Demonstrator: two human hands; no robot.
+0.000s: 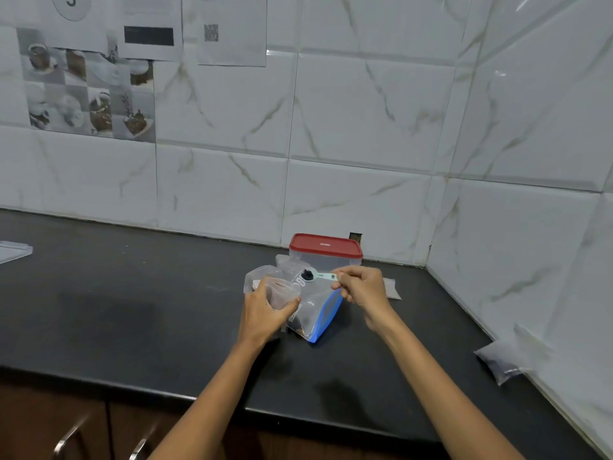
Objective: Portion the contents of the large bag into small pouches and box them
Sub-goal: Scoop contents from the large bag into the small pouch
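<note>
Down at the bottom, brown cupboard doors with shiny handles (71, 433) under the dark tabletop (132, 327). On the right, near the wall, a small filled pouch (502, 363) lying flat. Two bare arms reaching forward. Left hand (265, 310) curled round a small clear pouch (278, 290), holding it up with the top open. Right hand (360, 288) pinching the handle of a pale green scoop (320, 276), with dark stuff in its round end, just above the small pouch. Between and under the hands, the large bag (318, 313), clear with a blue edge, resting on the tabletop with dark stuff inside. Just past the right hand, another flat pouch (393, 290). Behind the bag, by the wall, a clear box (326, 260) with a red lid (325, 245) on. Far left, a clear lid-like piece (15, 250). Papers (229, 28) stuck high on the white tiled wall (365, 127).
</note>
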